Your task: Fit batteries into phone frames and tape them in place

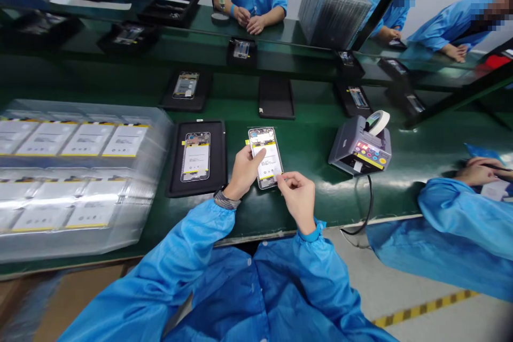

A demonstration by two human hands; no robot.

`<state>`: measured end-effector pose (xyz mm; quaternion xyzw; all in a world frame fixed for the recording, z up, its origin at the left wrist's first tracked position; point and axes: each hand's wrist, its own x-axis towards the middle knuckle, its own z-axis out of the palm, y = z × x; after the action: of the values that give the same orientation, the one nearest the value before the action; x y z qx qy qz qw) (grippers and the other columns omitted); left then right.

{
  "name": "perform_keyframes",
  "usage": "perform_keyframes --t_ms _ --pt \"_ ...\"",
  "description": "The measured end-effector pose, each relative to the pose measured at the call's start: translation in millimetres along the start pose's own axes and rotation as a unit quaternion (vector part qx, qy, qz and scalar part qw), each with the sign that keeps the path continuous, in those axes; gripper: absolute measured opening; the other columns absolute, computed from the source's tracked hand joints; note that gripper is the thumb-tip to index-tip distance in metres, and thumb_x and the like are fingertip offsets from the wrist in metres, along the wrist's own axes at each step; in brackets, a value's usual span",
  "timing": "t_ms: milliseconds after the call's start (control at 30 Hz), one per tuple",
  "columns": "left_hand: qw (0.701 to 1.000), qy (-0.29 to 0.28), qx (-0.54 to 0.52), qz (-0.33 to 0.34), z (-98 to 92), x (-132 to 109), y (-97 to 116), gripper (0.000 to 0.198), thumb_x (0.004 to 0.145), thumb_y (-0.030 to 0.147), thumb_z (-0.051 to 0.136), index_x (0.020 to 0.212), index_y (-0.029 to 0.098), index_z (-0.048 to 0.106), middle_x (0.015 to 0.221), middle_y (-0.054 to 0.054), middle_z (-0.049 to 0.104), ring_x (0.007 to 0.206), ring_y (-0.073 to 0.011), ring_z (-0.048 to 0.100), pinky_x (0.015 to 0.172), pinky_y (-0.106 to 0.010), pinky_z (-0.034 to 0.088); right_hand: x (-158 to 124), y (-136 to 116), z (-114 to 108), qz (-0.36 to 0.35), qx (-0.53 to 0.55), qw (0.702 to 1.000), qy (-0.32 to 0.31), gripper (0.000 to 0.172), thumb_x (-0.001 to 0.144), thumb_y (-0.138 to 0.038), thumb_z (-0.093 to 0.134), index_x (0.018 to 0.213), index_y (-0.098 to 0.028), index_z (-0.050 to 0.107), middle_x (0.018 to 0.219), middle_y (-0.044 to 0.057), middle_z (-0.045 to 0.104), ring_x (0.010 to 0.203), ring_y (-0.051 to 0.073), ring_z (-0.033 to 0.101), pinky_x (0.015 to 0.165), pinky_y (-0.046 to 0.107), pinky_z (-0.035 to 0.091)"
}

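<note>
We sit at a long, glossy dark-green workbench [310,144]. At its left lies a wide clear-plastic tray stack [154,141], its pockets filled with white rectangular batteries [126,140] banded in yellow. Just right of it is a flat black rectangular tray [218,157], bearing a silver-rimmed open-backed phone [195,157]. Well to the right stands a boxy grey tape dispenser [358,149] topped by a cream tape roll [379,123].

Between tray and dispenser, right before us, is a second open-backed phone [273,157] with a white, yellow-edged battery [267,170] inside. Our left hand [242,173] is closed on its left side, thumb laid across the battery. Our right hand [298,195] has thumb and forefinger brought together at its lower right corner; whether they pinch anything, we cannot tell. A small yellow tab [247,142] juts from its upper left edge.
</note>
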<state>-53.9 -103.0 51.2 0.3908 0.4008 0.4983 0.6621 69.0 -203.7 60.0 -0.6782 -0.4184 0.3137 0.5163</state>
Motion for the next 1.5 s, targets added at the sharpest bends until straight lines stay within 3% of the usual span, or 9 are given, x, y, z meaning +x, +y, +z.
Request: perform_keyframes --t_ms 600,833,933,1000,1100,1200,1300,1400,1500 --pt "1.000 -0.004 -0.002 0.011 0.5 -2 3 0.057 0.072 0.050 0.087 0.111 0.013 0.069 0.118 -0.014 0.076 0.108 -0.0323 0.073 0.091 -0.043 0.061 4 0 5 -0.009 -0.032 0.999 0.005 0.032 0.082 -0.049 0.069 0.075 -0.018 0.067 0.051 -0.006 0.049 0.047 0.011 0.043 0.052 0.026 0.032" --pt "1.000 -0.006 0.000 0.019 -0.2 -1 1 0.057 0.072 0.050 0.088 0.109 0.012 0.070 0.115 -0.014 0.077 0.105 -0.0317 0.073 0.089 -0.042 0.061 6 4 0 -0.028 -0.103 0.994 -0.002 0.032 0.086 -0.049 0.066 0.075 -0.019 0.064 0.050 -0.008 0.043 0.047 0.011 0.040 0.054 0.026 0.032" --pt "1.000 -0.013 -0.003 0.015 -2.5 1 0 0.058 0.072 0.051 0.088 0.111 0.012 0.070 0.117 -0.015 0.076 0.107 -0.0323 0.073 0.091 -0.043 0.060 11 8 -6 -0.039 -0.130 0.991 0.003 0.029 0.082 -0.047 0.073 0.083 -0.020 0.064 0.055 -0.008 0.047 0.050 0.011 0.044 0.056 0.026 0.035" --pt "1.000 -0.019 -0.011 0.008 -3.8 2 1 0.058 0.072 0.050 0.089 0.113 0.012 0.070 0.118 -0.015 0.076 0.107 -0.0321 0.073 0.093 -0.044 0.059 15 10 -9 -0.028 -0.086 0.996 -0.007 0.037 0.081 -0.050 0.076 0.099 -0.020 0.064 0.064 -0.005 0.058 0.056 0.013 0.052 0.058 0.026 0.041" --pt "0.999 -0.040 -0.020 -0.011 -4.3 2 3 0.061 0.071 0.051 0.090 0.114 0.013 0.070 0.117 -0.014 0.076 0.105 -0.0323 0.073 0.092 -0.044 0.059 20 11 -7 0.031 0.057 0.994 -0.085 0.055 0.082 -0.061 0.072 0.115 -0.019 0.061 0.075 0.000 0.068 0.060 0.016 0.061 0.055 0.026 0.046" --pt "0.998 -0.053 -0.018 -0.019 -3.6 1 5 0.060 0.071 0.051 0.090 0.113 0.013 0.070 0.115 -0.014 0.076 0.105 -0.0324 0.073 0.090 -0.042 0.060 20 8 0 0.075 0.130 0.975 -0.167 0.058 0.076 -0.065 0.079 0.107 -0.019 0.062 0.069 -0.001 0.068 0.051 0.014 0.058 0.047 0.025 0.045" --pt "0.997 -0.074 -0.017 -0.025 -4.0 1 6 0.060 0.073 0.050 0.089 0.115 0.013 0.069 0.116 -0.015 0.076 0.105 -0.0308 0.073 0.090 -0.040 0.060 20 5 7 0.070 0.157 0.973 -0.155 0.052 0.074 -0.062 0.083 0.094 -0.020 0.061 0.068 -0.001 0.068 0.048 0.012 0.057 0.045 0.023 0.048" --pt "0.990 -0.133 0.016 -0.038 -6.5 1 7 0.065 0.072 0.044 0.091 0.123 0.014 0.064 0.120 -0.015 0.075 0.107 -0.0301 0.073 0.091 -0.040 0.060 23 5 10 0.064 0.175 0.976 -0.116 0.052 0.079 -0.068 0.077 0.093 -0.020 0.060 0.067 -0.001 0.067 0.046 0.012 0.057 0.044 0.023 0.048" --pt "0.980 -0.186 0.055 -0.048 -9.1 2 9 0.069 0.072 0.040 0.091 0.127 0.015 0.059 0.123 -0.016 0.073 0.104 -0.0295 0.074 0.091 -0.041 0.060 28 10 9 0.086 0.177 0.974 -0.116 0.058 0.078 -0.075 0.073 0.087 -0.020 0.058 0.061 -0.002 0.064 0.043 0.013 0.055 0.041 0.024 0.046"
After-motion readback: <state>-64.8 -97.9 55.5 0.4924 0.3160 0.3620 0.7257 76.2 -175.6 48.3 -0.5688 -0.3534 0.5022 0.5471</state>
